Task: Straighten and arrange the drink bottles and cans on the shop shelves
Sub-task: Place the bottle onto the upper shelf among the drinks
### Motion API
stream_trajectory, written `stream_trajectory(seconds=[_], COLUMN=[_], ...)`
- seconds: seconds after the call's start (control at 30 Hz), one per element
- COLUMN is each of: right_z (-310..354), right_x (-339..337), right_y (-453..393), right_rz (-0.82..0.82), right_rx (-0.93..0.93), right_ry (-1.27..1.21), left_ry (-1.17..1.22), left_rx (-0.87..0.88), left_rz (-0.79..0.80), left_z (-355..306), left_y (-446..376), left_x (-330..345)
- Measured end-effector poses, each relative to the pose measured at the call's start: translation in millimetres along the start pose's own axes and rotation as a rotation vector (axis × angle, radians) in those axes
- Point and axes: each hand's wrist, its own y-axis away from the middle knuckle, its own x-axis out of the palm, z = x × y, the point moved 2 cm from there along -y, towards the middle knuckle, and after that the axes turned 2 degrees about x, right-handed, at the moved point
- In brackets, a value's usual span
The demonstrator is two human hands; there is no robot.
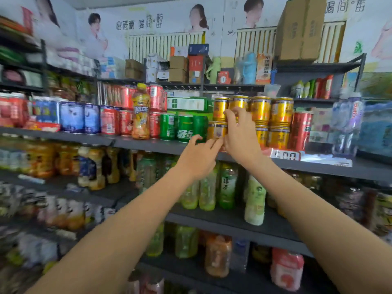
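At the left of the frame, blue cans (pixel 79 118) stand on the upper drinks shelf (pixel 63 135), with red cans (pixel 110 123) beside them. An orange bottle (pixel 140 112) stands upright among the red cans, taller than its neighbours. Green cans (pixel 184 128) follow, just left of centre.

The left hand (pixel 198 157) reaches up at centre frame, in front of the shelf edge. Its fingers are extended and loosely spread; the fingertips (pixel 218 142) lie at the base of the lower gold can (pixel 217 131). Whether they actually touch it cannot be told. The hand holds nothing.

The right hand (pixel 240 132) is immediately to the right, close beside the left. Its fingers are curled onto the front of an upper-tier gold can (pixel 238 103), pinching near its lower rim. The gold cans (pixel 271 122) are stacked two tiers high at centre right of the frame, upright and close together.

A tall red can (pixel 300 130) stands against the stack's right side. Clear water bottles (pixel 347 124) stand further right, blurred. On the shelf below, green tea bottles (pixel 227 185) stand beneath the hands, and one pale bottle (pixel 254 200) stands forward of them.
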Motion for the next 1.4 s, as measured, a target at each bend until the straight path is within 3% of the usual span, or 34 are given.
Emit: stream_trajectory(seconds=[0.17, 0.63, 0.77, 1.0, 1.4], right_z=[83.7, 231.1, 245.1, 240.5, 239.1], right_x=[2.0, 59.0, 96.0, 179.2, 278.8], right_y=[6.1, -21.2, -45.7, -112.4, -152.2], right_rz=[0.138, 0.375, 0.441, 0.459, 0.414], right_rx=[-0.071, -0.06, 0.088, 0.451, 0.953], right_ry=[0.013, -0.069, -0.105, -0.413, -0.535], left_ry=[-0.063, -0.173, -0.214, -0.14, 0.085], left_rx=[-0.104, -0.212, -0.284, -0.368, -0.456], left_rz=[0.227, 0.347, 0.364, 0.384, 0.371], left_z=[58.2, 174.2, 211.3, 273.9, 351.2], left_y=[70.2, 165.8, 170.5, 154.3, 164.3], left_x=[-28.7, -53.3, -39.5, 6.0, 54.8])
